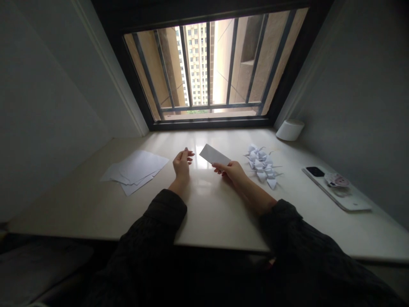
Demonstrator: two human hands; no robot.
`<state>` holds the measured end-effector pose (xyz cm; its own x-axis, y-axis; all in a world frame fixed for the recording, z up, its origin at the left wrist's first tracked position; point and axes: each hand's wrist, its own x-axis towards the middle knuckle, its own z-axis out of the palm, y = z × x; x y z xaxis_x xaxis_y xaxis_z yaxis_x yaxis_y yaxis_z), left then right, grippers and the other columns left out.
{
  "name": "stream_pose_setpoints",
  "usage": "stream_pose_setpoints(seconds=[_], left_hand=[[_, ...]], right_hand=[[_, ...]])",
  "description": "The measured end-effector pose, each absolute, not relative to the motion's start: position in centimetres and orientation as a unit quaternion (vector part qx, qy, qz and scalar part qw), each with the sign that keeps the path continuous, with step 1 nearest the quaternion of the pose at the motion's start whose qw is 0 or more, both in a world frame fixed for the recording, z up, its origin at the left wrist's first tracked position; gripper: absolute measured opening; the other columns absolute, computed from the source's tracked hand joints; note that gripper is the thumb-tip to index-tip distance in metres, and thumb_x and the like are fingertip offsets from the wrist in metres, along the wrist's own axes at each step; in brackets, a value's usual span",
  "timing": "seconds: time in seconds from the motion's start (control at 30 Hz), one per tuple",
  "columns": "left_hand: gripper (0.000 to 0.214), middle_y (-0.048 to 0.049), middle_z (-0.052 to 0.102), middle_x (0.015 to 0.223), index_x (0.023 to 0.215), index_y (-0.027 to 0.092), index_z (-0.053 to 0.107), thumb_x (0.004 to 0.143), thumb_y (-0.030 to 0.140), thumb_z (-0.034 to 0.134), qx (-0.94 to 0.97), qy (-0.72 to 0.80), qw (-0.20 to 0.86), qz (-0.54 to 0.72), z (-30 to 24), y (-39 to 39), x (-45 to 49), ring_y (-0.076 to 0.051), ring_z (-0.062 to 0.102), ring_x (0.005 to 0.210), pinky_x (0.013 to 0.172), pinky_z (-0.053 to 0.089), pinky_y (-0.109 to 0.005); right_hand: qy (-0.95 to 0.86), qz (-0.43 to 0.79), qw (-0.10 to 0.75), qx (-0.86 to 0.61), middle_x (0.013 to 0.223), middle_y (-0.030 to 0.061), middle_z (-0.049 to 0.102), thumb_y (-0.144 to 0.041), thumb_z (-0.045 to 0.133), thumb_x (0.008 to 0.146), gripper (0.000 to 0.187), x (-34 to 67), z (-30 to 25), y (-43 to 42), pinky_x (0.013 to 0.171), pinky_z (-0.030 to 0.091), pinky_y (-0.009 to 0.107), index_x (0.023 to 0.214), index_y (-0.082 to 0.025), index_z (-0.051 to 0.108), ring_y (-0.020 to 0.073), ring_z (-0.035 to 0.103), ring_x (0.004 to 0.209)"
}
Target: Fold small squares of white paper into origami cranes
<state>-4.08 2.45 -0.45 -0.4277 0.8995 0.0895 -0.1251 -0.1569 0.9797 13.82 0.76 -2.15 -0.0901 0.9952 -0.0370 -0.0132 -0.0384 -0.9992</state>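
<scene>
One blank white paper strip hangs above the bench, pinched at its near end by the right hand. I read this as a holding step, with no crease showing. Its long axis slants up-left toward the window. The left hand stands open and empty, just beside it.

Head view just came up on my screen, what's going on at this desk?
A person is seated at a pale desk below a barred window. Their right hand pinches a white paper strip, while their left hand is raised open beside it, not touching it. Loose white sheets lie to the left, and a pile of folded white paper shapes lies to the right.
</scene>
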Motion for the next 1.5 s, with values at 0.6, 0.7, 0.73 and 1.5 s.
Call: stream_pose_setpoints(seconds=[0.6, 0.7, 0.73, 1.5], left_hand=[[0.037, -0.0048, 0.067, 0.067, 0.066, 0.018, 0.069, 0.069, 0.055, 0.067, 0.543, 0.478, 0.391, 0.569, -1.4, 2.4, -3.6, -0.015, 0.058, 0.065, 0.067, 0.043, -0.028], [0.036, -0.0044, 0.066, 0.066, 0.065, 0.018, 0.068, 0.071, 0.054, 0.065, 0.548, 0.481, 0.373, 0.574, -1.3, 2.2, -3.5, -0.015, 0.058, 0.065, 0.066, 0.043, -0.027], [0.036, -0.0043, 0.066, 0.067, 0.065, 0.019, 0.068, 0.073, 0.054, 0.064, 0.556, 0.484, 0.360, 0.571, -1.3, 2.1, -3.5, -0.015, 0.058, 0.066, 0.066, 0.042, -0.027], [0.046, -0.0050, 0.064, 0.065, 0.058, 0.018, 0.056, 0.064, 0.061, 0.068, 0.517, 0.507, 0.435, 0.536, -1.8, 2.3, -3.4, -0.017, 0.059, 0.065, 0.064, 0.039, -0.030]], right_hand=[[-0.550, 0.481, 0.475, -0.490, 0.063, 0.0088, 0.070, -0.048, 0.077, 0.055, 0.036, 14.5, -2.0, 1.2, 0.049, 0.040, 0.025, 0.061, -0.014, 0.071, 0.0134, 0.055, 0.053], [-0.540, 0.479, 0.480, -0.498, 0.064, 0.0091, 0.070, -0.050, 0.078, 0.054, 0.037, 14.6, -2.1, 1.4, 0.049, 0.041, 0.025, 0.060, -0.014, 0.070, 0.0136, 0.055, 0.054], [-0.536, 0.477, 0.486, -0.500, 0.065, 0.0092, 0.070, -0.051, 0.078, 0.054, 0.038, 14.6, -2.2, 1.5, 0.049, 0.041, 0.025, 0.061, -0.014, 0.070, 0.0136, 0.056, 0.054], [-0.540, 0.266, 0.599, -0.528, 0.091, 0.0063, 0.073, -0.046, 0.068, 0.072, 0.046, 15.1, -2.4, 2.0, 0.064, 0.048, 0.030, 0.111, -0.021, 0.069, 0.0171, 0.062, 0.071]])
